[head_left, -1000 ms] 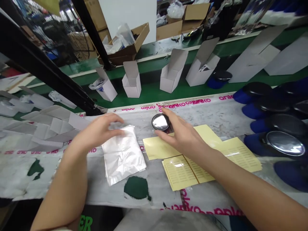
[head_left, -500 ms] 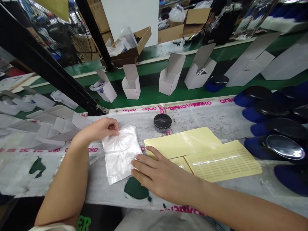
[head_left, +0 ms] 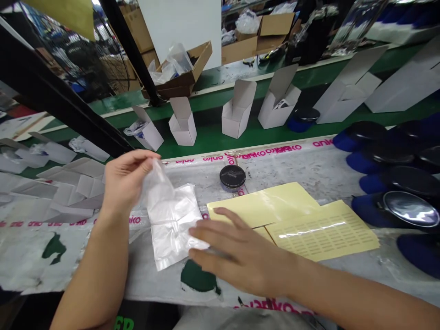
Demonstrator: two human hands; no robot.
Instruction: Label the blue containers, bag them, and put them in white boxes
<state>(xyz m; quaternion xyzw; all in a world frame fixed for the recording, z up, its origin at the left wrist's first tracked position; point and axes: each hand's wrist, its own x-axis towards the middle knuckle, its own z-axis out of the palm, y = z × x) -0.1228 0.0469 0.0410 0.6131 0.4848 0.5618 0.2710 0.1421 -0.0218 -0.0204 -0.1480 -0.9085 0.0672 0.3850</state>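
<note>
A stack of clear plastic bags (head_left: 175,229) lies flat on the covered bench in front of me. My left hand (head_left: 129,176) pinches the upper corner of one plastic bag (head_left: 161,181) and holds it lifted off the stack. My right hand (head_left: 233,250), slightly blurred, has its fingers apart at the stack's right edge; whether the fingertips touch it I cannot tell. Under and beyond this hand lie yellow label sheets (head_left: 323,229). A round black-lidded container (head_left: 233,177) sits behind the sheets.
Several open white boxes (head_left: 183,126) stand along the green strip (head_left: 206,143) at the back. More white boxes (head_left: 72,188) are piled at left. Dark blue, black-topped items (head_left: 409,208) crowd the right side. A black post (head_left: 58,87) slants across the left.
My left hand has risen and moved left, pulling one bag's corner up from the stack. My right hand has shifted only slightly, and its fingers look a little lifted.
</note>
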